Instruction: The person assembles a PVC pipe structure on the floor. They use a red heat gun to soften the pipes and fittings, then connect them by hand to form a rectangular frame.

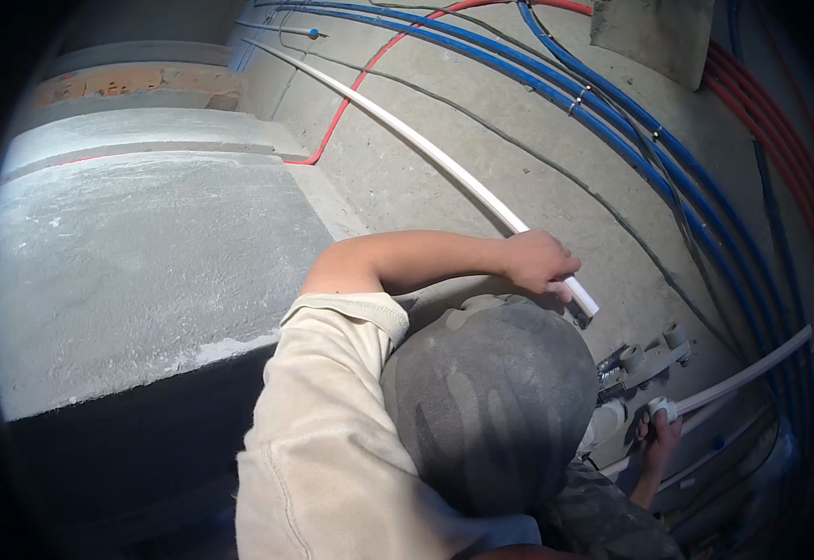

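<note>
My left hand (pixel 539 261) is closed round a long white plastic pipe (pixel 444 173) close to its near end. The pipe runs from there up toward the far left wall. At the lower right, my right hand (pixel 660 437) grips a white pipe fitting (pixel 663 408) at the end of a second white pipe (pixel 752 372). Between the two hands lies a metal tool (pixel 649 362) with round, light-coloured heads and a spring. Rounded grey camouflage cloth (pixel 491 401) covers the middle of the view and hides part of the tool's near side.
Blue pipes (pixel 556 84) clipped to the concrete floor (pixel 481 103) curve along the far and right sides. Red pipes (pixel 780 126) run at the right, and a thin dark cable (pixel 537 159) crosses the floor. A grey raised concrete ledge (pixel 155 252) stands at the left.
</note>
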The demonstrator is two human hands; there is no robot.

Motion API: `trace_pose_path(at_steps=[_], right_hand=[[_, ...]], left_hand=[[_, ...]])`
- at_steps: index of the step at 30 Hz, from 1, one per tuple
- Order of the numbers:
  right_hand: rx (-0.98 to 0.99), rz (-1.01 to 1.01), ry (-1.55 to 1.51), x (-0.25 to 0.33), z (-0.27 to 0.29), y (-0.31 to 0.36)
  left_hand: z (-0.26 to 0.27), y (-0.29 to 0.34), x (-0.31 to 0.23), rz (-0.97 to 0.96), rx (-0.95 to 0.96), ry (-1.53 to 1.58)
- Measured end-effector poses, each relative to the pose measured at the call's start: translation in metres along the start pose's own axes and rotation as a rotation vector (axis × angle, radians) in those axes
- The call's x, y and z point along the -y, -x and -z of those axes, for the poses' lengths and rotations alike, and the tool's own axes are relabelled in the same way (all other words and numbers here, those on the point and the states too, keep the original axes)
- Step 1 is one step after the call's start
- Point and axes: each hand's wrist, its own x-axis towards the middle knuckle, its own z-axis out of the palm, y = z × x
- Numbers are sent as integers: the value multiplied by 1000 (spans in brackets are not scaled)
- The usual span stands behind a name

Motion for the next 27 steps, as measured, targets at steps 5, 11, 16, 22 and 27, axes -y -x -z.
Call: trace_pose_path(at_steps=[5,11,16,22,27], right_hand=[[-205,-184,74,5,-5,15],[82,-35,-4,-2,-8,23],[92,-66,-23,14,-13,41],[107,-40,27,22,-21,37],[197,-35,114,25,-21,23]], left_hand=[[7,-7,-19,3,116,63],[33,4,-53,25,117,-123],[33,-12,-87,-62,108,-80],[34,-28,-111,8,187,-38],[29,-38,-113,39,240,12]])
